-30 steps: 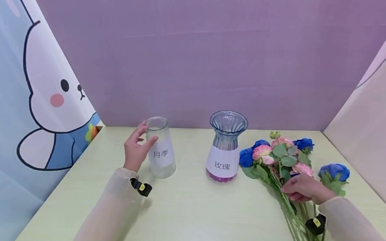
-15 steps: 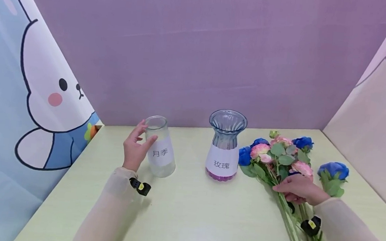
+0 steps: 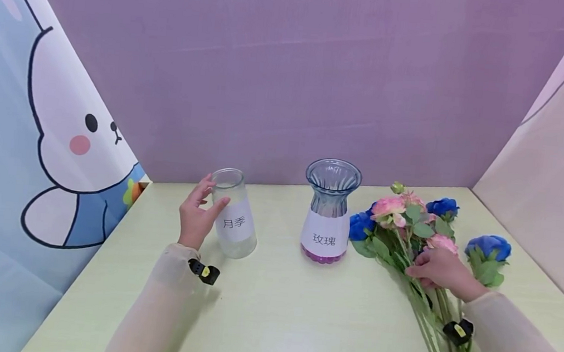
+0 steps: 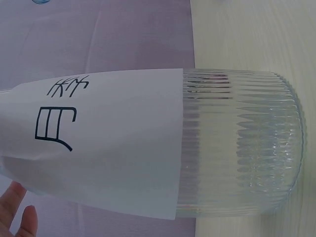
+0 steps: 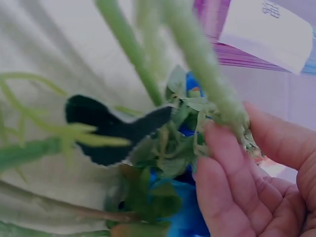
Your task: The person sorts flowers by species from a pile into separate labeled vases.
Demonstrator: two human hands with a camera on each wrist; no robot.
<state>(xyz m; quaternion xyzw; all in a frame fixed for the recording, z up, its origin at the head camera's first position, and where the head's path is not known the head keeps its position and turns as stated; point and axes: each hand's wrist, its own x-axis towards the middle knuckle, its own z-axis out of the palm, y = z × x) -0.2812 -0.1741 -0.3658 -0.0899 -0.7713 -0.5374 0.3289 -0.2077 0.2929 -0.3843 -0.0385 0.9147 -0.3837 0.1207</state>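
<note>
1. Pinched a green stem point(image 5: 207, 64) between the thumb and fingers of the right hand point(image 3: 442, 271), over the right side of the counter point(image 3: 289, 322).

2. Judged most decisive the bearing of the pink flowers point(image 3: 389, 208) from the right hand. Located the foremost bloom beyond the fingertips and to the left, with another pink bloom just past the knuckles.

3. Read the bunch's long axis as a slant, from blooms at far left to bare stem ends at near right, pointing back toward the person. Could not trace the pinched stem to any single bloom among the overlapping leaves.

4. Found the right hand much the nearer to the pink flowers. Placed the left hand point(image 3: 197, 213) well apart, on the opposite side of the blue-grey vase point(image 3: 330, 205).

5. Grasped the upper part of the clear vase point(image 3: 234, 239) with the left hand, thumb against the front and fingers along the left side near the rim. Observed a white label point(image 4: 123, 143) around the glass and the base on the counter.

6. Noted blue flowers point(image 3: 488, 247) on both sides of the right hand: one apart to the right, others beside and behind the pink flowers.
</note>
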